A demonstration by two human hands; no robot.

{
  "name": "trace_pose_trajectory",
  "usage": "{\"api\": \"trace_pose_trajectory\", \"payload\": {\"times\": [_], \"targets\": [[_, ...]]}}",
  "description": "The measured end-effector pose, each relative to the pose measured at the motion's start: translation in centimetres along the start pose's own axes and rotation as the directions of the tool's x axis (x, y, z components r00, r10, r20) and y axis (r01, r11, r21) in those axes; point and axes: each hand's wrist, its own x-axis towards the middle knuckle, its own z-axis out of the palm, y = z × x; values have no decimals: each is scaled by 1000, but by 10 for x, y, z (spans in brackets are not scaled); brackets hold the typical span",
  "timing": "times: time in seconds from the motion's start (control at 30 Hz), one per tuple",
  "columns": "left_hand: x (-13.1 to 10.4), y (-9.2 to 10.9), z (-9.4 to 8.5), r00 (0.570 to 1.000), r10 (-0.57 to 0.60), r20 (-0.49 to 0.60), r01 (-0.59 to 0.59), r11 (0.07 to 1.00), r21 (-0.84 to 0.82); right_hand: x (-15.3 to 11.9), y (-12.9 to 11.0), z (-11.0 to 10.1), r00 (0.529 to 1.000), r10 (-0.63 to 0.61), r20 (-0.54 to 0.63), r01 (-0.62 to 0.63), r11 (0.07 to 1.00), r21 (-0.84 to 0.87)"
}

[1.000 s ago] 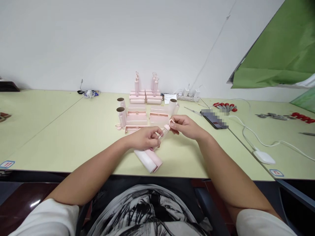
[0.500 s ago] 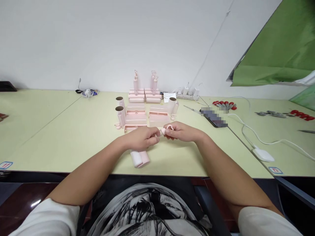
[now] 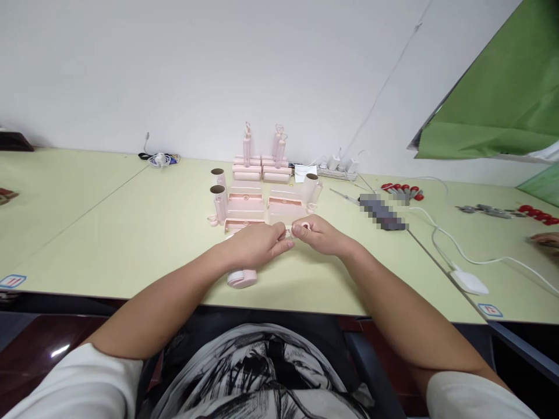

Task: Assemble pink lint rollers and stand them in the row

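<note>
A mostly hidden clear tube [image 3: 289, 234] is gripped by the curled fingers of the left hand [image 3: 258, 241]; its pink loop [image 3: 305, 225] is pinched by the right hand [image 3: 321, 235]. Beyond the fingertips, open pink cases [image 3: 246, 205] seem unfinished; farther off, upright looped tubes [image 3: 247, 152] seem completed.

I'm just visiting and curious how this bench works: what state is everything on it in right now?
Left hand: closed on the clear piece
Right hand: closed on the pink ring
Clear piece: between the hands, mostly hidden
Pink ring: partly covered
White-and-pink roll: partly hidden by left hand
Front-left roll: upright
Middle-row pink cases: open
Slim back tubes: upright
White cable: coiled
Phone-like device: lying flat; screen blurred
</note>
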Motion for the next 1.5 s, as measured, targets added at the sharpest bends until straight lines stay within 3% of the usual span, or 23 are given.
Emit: {"api": "trace_pose_trajectory", "payload": {"times": [0.17, 0.4, 0.6, 0.73, 0.83, 0.9, 0.97, 1.07, 1.13, 1.2, 1.27, 1.33, 1.4, 1.5], "targets": [[0, 0, 1, 999, 10, 32, -12, 998, 62, 1, 1, 0, 998, 9, 56, -7, 1000, -28], [3, -2, 3, 998, 48, 35, -49, 998, 24, 2, 0, 0, 996, 8, 87, -7, 1000, -11], [1, 0, 3, 1000, 4, 4, -4, 995, 102, 4, 9, 7, 999, -35, 4, 35, 999, 28], [1, -2, 3, 1000, -2, 18, -1, 992, 123, 6, 11, 12, 1000, -14, 12, 13, 995, 100], [2, 0, 2, 1000, 2, -28, -1, 1000, 28, 8, 10, 18, 998, 6, -55, 4, 982, 190], [2, 3, 0, 992, -9, -128, -13, 985, -170, 7, 7, 20, 994, -10, -112, 39, 966, 255], [1, 5, -4, 961, -78, -266, -56, 885, -461, 5, 4, 19, 985, -48, -164, 93, 955, 281], [-1, -1, -13, 893, -212, -396, -204, 595, -777, 2, 5, 8, 944, -52, -326, 123, 971, 204], [0, -10, -16, 870, -231, -436, -305, 443, -843, 2, 13, -2, 874, 2, -487, 61, 992, 113], [3, -19, -17, 857, -203, -474, -386, 355, -851, 4, 24, -10, 797, 21, -604, -11, 1000, 20], [7, -26, -16, 839, -152, -523, -463, 305, -832, 6, 36, -15, 774, -1, -633, -87, 990, -107], [10, -29, -15, 804, -124, -582, -536, 275, -798, 10, 45, -14, 810, -59, -583, -126, 954, -272], [11, -29, -14, 774, -135, -619, -573, 267, -775, 14, 50, -9, 877, -98, -470, -122, 901, -416], [10, -27, -16, 784, -179, -595, -539, 280, -794, 19, 50, 0, 944, -37, -328, -154, 828, -539]]}}
